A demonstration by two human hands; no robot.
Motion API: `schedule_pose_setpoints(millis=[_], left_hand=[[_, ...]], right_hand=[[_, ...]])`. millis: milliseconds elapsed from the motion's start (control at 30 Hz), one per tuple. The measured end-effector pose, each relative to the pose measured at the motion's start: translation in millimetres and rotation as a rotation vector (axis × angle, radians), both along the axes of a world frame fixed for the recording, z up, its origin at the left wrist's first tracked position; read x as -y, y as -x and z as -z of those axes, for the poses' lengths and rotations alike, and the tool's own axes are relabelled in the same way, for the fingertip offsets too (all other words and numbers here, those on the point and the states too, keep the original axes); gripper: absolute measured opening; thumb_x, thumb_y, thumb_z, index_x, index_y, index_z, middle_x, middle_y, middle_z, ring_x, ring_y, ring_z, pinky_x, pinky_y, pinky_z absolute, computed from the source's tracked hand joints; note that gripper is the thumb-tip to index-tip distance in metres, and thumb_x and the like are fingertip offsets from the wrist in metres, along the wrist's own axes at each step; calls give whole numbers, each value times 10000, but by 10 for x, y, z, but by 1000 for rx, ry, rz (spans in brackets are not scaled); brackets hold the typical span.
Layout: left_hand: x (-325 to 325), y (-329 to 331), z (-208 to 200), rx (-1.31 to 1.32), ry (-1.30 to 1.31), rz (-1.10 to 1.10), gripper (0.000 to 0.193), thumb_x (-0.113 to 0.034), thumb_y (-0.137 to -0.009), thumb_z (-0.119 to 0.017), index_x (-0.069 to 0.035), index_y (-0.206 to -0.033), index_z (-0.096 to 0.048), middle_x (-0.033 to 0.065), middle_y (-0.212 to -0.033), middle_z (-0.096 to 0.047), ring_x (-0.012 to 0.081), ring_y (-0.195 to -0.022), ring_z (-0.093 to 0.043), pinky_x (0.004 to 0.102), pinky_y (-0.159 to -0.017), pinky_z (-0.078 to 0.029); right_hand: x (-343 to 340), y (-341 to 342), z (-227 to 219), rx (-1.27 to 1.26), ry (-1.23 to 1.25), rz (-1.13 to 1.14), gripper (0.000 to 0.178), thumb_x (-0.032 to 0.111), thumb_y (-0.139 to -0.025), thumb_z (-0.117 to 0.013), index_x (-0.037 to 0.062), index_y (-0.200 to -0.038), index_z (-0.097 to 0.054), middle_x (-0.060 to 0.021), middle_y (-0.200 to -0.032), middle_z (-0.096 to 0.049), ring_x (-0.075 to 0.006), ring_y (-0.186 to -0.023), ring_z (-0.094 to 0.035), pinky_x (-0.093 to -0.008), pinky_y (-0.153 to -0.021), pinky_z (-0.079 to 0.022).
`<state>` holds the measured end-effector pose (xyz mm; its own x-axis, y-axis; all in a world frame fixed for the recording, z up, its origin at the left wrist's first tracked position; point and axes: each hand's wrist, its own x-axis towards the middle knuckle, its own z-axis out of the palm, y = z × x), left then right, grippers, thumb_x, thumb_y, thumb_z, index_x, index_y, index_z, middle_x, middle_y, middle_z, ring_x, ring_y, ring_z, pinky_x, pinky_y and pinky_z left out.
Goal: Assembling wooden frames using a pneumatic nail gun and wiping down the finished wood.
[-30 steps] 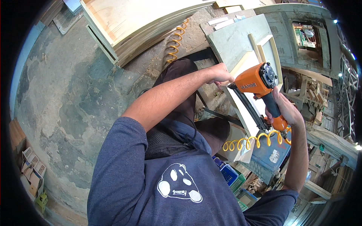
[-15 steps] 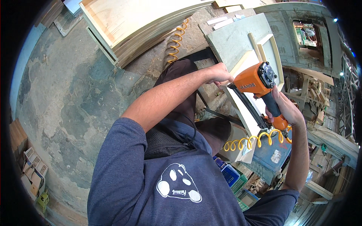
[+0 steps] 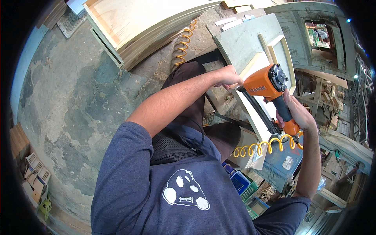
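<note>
My right hand is wrapped round the dark grip of an orange and black nail gun. The gun's nose end, at its left, sits against the near-left corner of a pale wooden frame with a white panel. At that corner my left hand is closed on the frame's edge, right beside the gun; its fingertips are partly hidden. A yellow coiled air hose runs from the base of the gun's handle. Under the frame is a grey-green worktop.
A loose wood strip lies by the frame. Stacked wooden panels stand at the upper left, with more yellow coiled hose beside them. Below the bench are a blue box and blue and green baskets. Scrap wood is piled far right.
Both hands and the nail gun keep their places on the frame corner. The view has shifted very slightly.
</note>
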<state>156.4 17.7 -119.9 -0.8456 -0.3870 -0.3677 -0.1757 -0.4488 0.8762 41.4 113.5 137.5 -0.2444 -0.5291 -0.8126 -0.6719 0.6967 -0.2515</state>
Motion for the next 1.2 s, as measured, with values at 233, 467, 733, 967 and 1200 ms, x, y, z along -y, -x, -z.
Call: schedule_pose_setpoints(millis=[233,467,733,967,1200], left_hand=[[-12,-23,-58,29,42,39,249,-208,-843,-630,26,-916,-585,76,-770,-583,115,-609,-579,263,-547,-532],[-12,-59,-89,25,27,42,243,-182,-843,-608,36,-949,-586,85,-800,-584,119,-638,-582,263,-562,-531],[4,15,18,16,10,57,191,-125,-845,-583,37,-945,-580,85,-781,-582,119,-616,-576,263,-555,-527],[-24,-61,-121,-18,-10,10,261,-208,-822,-685,24,-890,-587,39,-679,-552,90,-559,-521,248,-514,-483],[-94,-127,-144,-40,-92,-38,364,-306,-802,-727,14,-936,-616,-47,-592,-477,45,-513,-433,243,-545,-452]], right_hand=[[-1,1,2,-25,-8,-9,713,682,-897,-275,20,-1069,-479,-33,-623,-558,-82,-503,-556,-239,-485,-500],[29,-69,-17,-41,-19,2,697,651,-918,-269,21,-1149,-457,-29,-613,-547,-88,-494,-548,-244,-494,-493],[33,-109,32,-11,-4,-150,724,631,-934,-190,17,-1123,-524,-14,-577,-522,-89,-476,-529,-238,-481,-467],[-230,61,-84,108,37,-71,613,565,-963,-243,11,-1105,-464,-42,-609,-544,-109,-489,-540,-243,-478,-466],[-948,472,-183,163,73,120,675,635,-923,-242,17,-1092,-456,-58,-614,-549,-133,-504,-550,-262,-499,-472]])
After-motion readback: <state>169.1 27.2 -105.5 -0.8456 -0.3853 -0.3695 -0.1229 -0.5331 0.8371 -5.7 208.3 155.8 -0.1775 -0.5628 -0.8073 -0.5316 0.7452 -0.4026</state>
